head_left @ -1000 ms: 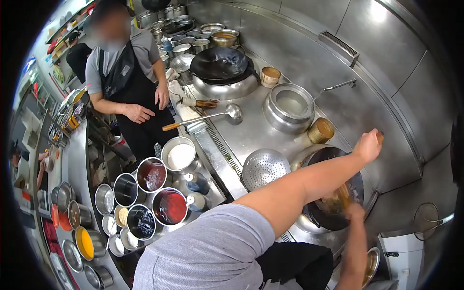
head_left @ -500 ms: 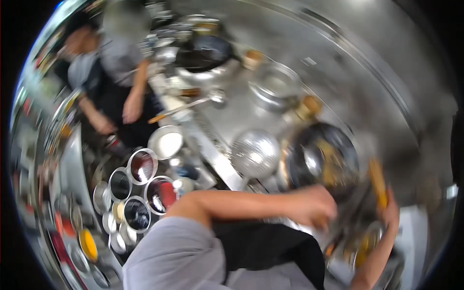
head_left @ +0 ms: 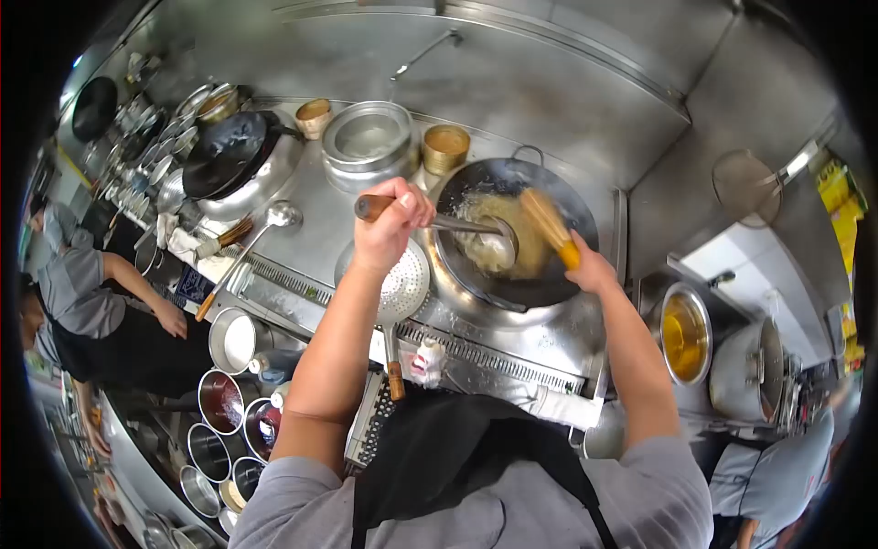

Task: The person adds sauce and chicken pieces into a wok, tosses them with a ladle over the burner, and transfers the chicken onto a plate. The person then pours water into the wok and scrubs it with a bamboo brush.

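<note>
My left hand (head_left: 395,220) is closed round the wooden handle of a metal ladle (head_left: 448,222). The bowl of this ladle is in the black wok (head_left: 578,192), in cloudy, brownish liquid. From the right, my right hand (head_left: 593,265) grips a bamboo wok brush (head_left: 546,218) by its yellow-wrapped end. Its bristles point into the wok over the liquid and are slightly blurred. A perforated skimmer (head_left: 402,285) lies left of the wok, partly hidden by my left forearm.
At the back stand a metal pot (head_left: 368,137) and a brass-coloured container (head_left: 446,146). Another wok (head_left: 229,156) and a second ladle (head_left: 251,256) are left. A bowl of yellow liquid (head_left: 684,334) stands right. Co-workers (head_left: 91,293) are at the left and lower right.
My view has swung right and steadied. The brush has gone from beside the wok to over its inside. My left hand is now over the stove with a ladle reaching into the wok.
</note>
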`<state>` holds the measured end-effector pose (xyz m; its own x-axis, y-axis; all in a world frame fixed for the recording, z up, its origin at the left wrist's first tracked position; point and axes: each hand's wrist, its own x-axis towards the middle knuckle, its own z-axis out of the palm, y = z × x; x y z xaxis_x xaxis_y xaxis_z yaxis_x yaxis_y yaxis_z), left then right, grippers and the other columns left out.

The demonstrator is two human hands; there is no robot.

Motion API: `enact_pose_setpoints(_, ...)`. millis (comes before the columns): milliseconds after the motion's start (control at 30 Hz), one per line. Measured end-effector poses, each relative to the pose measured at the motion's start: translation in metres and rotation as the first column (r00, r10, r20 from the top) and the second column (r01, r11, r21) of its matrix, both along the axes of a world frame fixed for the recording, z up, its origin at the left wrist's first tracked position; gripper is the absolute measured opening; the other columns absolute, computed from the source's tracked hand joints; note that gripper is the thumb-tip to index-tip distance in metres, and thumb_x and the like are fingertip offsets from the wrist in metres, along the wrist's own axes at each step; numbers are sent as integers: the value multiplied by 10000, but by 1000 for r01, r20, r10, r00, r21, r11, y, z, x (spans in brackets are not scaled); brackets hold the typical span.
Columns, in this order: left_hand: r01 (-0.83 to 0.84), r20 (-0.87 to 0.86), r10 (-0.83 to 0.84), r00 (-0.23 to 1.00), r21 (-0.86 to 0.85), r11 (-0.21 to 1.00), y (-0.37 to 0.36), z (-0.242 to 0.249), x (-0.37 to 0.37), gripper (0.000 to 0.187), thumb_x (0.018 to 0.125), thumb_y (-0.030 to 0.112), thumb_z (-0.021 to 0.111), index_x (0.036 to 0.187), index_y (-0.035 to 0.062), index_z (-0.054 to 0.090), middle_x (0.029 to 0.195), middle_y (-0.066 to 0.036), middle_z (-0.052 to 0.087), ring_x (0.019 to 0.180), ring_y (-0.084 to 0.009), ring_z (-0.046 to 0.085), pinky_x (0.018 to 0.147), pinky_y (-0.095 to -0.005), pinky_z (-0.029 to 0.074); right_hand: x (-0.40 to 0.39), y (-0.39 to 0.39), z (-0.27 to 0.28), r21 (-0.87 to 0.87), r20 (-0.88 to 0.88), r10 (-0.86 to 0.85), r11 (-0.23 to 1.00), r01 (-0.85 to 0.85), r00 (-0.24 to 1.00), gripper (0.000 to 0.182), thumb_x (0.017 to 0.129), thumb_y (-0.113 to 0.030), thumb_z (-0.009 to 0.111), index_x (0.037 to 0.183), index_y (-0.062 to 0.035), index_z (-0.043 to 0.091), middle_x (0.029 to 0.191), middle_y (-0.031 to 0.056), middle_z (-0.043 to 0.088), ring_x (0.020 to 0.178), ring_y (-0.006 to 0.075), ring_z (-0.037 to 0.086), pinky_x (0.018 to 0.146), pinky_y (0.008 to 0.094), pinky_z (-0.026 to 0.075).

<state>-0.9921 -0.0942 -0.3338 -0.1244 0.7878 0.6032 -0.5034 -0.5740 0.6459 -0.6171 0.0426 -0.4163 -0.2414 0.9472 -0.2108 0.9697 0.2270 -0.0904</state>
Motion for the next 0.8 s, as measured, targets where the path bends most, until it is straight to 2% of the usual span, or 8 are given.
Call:
enact_pose_setpoints(233,-60,79,65,995,-59,996,8,-10,-25,299,900,175,572,667,53,431,602,-64,437,581,-183,415,602,-354,380,-52,-56,-5,458,-379,162,889,32,911,989,775,-225,721,1558,-297,121,1180,211,580,947,436,641,831,509,524)
enact_pose_setpoints(300,-79,114,90,989,-95,992,11,-9,-30,312,900,196,575,663,51,433,596,-68,432,579,-191,415,609,-365,384,-60,-50,-11,66,117,157,984,-166,981,970,776,-219,710,1554,-308,137,1168,202,599,979,419,647,856,495,523)
enact_pose_setpoints(367,-97,186,125,975,-152,984,10,-13,-41,304,893,188,576,661,56,431,591,-66,431,577,-189,414,611,-365,384,-37,-9,-21,-73,51,9,997,-6,999,955,772,-195,704,1553,-282,160,1142,212,639,1020,398,645,866,484,518)
enact_pose_setpoints(567,-160,378,241,894,-232,959,14,-48,-106,312,884,219,593,660,97,413,591,-51,418,571,-208,428,628,-375,407,-72,-44,6,104,-499,-231,941,322,835,943,776,-148,690,1554,-255,170,1140,227,649,1061,402,625,894,492,496)
enact_pose_setpoints(633,-187,489,338,804,-331,925,21,-61,-119,325,888,238,599,661,102,409,598,-47,420,572,-210,433,629,-379,408,-100,-64,-8,290,-321,-98,937,196,942,957,757,-141,714,1553,-243,191,1190,237,630,1072,401,619,903,479,491)
enact_pose_setpoints(700,-219,565,468,680,-453,864,26,-70,-131,296,916,227,600,711,93,433,613,-42,433,567,-194,446,585,-366,410,-84,-43,-24,-53,-26,-18,998,16,1000,969,720,-113,728,1546,-217,231,1207,233,617,1065,379,633,885,440,509)
enact_pose_setpoints(767,-257,579,658,482,-624,738,26,-83,-142,280,936,187,598,725,78,449,616,-42,453,547,-173,452,536,-352,406,-44,-12,-34,-339,-256,-214,933,120,943,978,688,-96,736,1539,-199,264,1180,226,626,1029,337,656,866,393,520)
enact_pose_setpoints(800,-238,579,686,441,-661,711,22,-88,-144,293,954,212,595,740,76,447,608,-43,455,538,-175,466,516,-343,413,-17,-6,-60,-179,-526,-87,984,-10,846,1007,680,-102,738,1548,-203,238,1099,215,660,956,296,677,836,361,521)
